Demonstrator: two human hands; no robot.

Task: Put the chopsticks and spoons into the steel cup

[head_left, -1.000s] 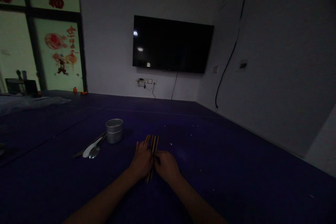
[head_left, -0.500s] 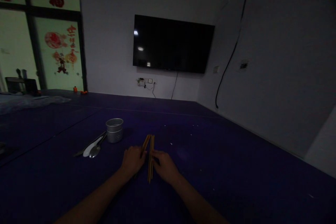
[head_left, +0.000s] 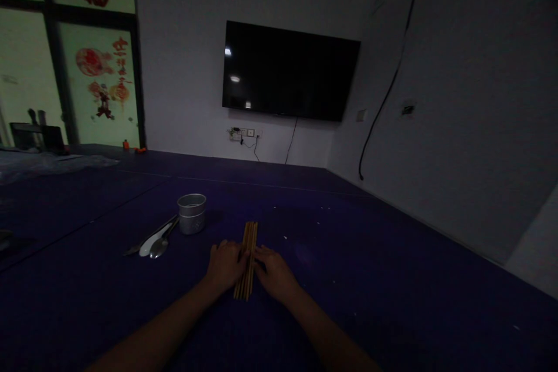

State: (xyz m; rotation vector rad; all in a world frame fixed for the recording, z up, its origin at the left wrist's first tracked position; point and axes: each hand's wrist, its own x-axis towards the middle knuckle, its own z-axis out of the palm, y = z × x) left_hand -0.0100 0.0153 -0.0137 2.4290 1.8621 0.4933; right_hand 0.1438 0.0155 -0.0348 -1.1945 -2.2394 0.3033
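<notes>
Several wooden chopsticks [head_left: 250, 236] lie side by side in a narrow bundle on the purple tabletop, pointing away from me. My left hand [head_left: 226, 264] presses on the bundle from the left, with its fingers closed against the sticks. On the opposite side, my right hand [head_left: 272, 269] has its bent fingers closed against the right edge of the chopsticks. Left of and beyond my hands stands a grey metal cup [head_left: 192, 215], upright. Beside it lie a metal spoon [head_left: 158, 248], a white spoon [head_left: 149, 244] and a fork [head_left: 134, 249], handles towards the cup.
The purple table [head_left: 392, 279] reaches to the walls. Small white scraps [head_left: 285, 238] are scattered to the right. Clear plastic sheeting [head_left: 56, 164] and a dark knife holder [head_left: 38, 135] sit at the far left. A wall-mounted television [head_left: 290, 72] hangs beyond the table.
The chopsticks that were tilted apart under my left hand have come rightwards against the others. They now form one bundle, and my hands are slightly closer together.
</notes>
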